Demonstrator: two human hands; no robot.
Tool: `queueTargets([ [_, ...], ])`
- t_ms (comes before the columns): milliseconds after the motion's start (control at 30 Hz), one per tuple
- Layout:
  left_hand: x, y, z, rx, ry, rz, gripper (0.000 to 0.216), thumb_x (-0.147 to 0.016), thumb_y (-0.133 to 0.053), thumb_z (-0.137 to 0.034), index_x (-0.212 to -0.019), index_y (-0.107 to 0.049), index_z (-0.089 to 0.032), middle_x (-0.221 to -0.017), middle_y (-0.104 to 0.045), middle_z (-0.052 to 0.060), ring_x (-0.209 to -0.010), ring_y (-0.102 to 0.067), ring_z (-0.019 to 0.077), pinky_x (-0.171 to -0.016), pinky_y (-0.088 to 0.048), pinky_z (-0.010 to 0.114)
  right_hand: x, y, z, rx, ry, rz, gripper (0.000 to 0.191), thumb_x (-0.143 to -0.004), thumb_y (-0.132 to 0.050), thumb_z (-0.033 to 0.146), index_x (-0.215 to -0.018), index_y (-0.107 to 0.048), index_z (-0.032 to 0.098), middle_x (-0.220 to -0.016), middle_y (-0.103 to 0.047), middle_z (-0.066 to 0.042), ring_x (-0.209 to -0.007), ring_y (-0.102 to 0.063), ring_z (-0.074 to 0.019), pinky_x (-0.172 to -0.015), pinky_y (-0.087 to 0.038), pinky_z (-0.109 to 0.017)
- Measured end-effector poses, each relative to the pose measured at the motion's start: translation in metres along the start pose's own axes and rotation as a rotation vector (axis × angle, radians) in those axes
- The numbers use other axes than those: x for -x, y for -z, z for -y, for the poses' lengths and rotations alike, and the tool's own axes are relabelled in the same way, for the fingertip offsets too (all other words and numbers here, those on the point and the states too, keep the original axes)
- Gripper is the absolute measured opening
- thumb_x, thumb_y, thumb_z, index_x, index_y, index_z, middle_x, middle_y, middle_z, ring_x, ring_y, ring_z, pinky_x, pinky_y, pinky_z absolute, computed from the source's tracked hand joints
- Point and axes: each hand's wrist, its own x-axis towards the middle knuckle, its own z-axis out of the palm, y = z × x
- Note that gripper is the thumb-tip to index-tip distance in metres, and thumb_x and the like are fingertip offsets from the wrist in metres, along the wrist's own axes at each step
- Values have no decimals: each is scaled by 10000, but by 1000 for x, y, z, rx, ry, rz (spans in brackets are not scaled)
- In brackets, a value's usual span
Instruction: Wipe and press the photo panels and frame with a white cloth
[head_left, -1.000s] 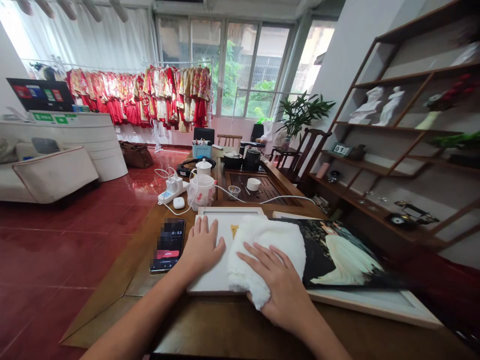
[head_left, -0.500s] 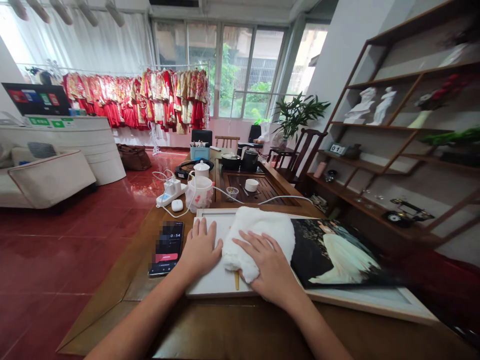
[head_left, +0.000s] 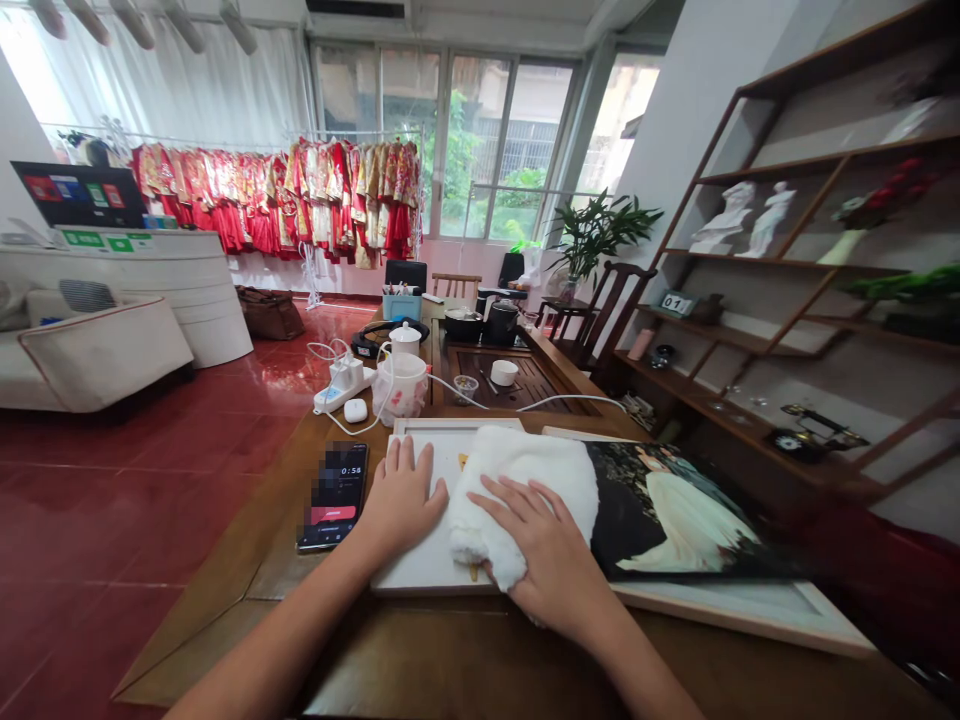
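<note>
A large framed photograph (head_left: 675, 505) with a white border lies flat on the wooden table (head_left: 450, 660). My right hand (head_left: 544, 545) presses flat, fingers spread, on a fluffy white cloth (head_left: 517, 475) that lies over the frame's left part. My left hand (head_left: 401, 500) rests open and flat on the white border at the frame's left end. A phone (head_left: 335, 482) with a running timer lies just left of my left hand.
Behind the frame stand a white cup (head_left: 401, 385), a teapot (head_left: 406, 338), a power strip (head_left: 341, 385) with cables and a wooden tea tray (head_left: 517, 375). Wooden shelves (head_left: 787, 300) line the right side. A sofa (head_left: 97, 350) and a rack of red garments (head_left: 277, 200) stand beyond the red floor.
My right hand slid the cloth left over the frame's white border and then slightly back right. My left hand stayed pressed on the border.
</note>
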Motion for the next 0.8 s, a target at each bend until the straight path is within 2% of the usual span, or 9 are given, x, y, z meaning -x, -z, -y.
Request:
queueTargets([
  [267,0,3,-1,-20,-7,19,552,-937,-337,-424,-1426,-334,-169,-1486,-313,191,-1391,-232,357,-1062,-275,467,-26,-1,-7,-31,-31,-11,662,-733,-522,264,-1388,-434,309,-1473,-400,-24,-1337,-345,-244,-1115,-148,-463],
  [433,0,1,0,-13,-6,3,546,-933,-344,-421,-1418,-345,-168,-1482,-319,190,-1392,-227,360,-1063,-278,468,-9,-1,-2,-30,-13,7,781,-651,-511,190,-1416,-395,295,-1499,-355,-21,-1356,-320,-236,-1127,-121,-468],
  [633,-1,-1,0,0,-8,-2,550,-928,-349,-426,-1415,-347,-170,-1490,-307,182,-1403,-197,354,-1077,-260,473,21,-4,6,-23,24,-4,721,-740,-508,244,-1438,-348,329,-1524,-295,7,-1368,-303,-235,-1126,-123,-471],
  [800,0,-1,0,-5,-9,-14,552,-928,-349,-430,-1413,-346,-167,-1482,-319,184,-1398,-210,352,-1072,-261,470,19,-1,6,-29,12,17,725,-728,-524,247,-1428,-361,342,-1515,-320,6,-1358,-321,-237,-1123,-127,-467],
])
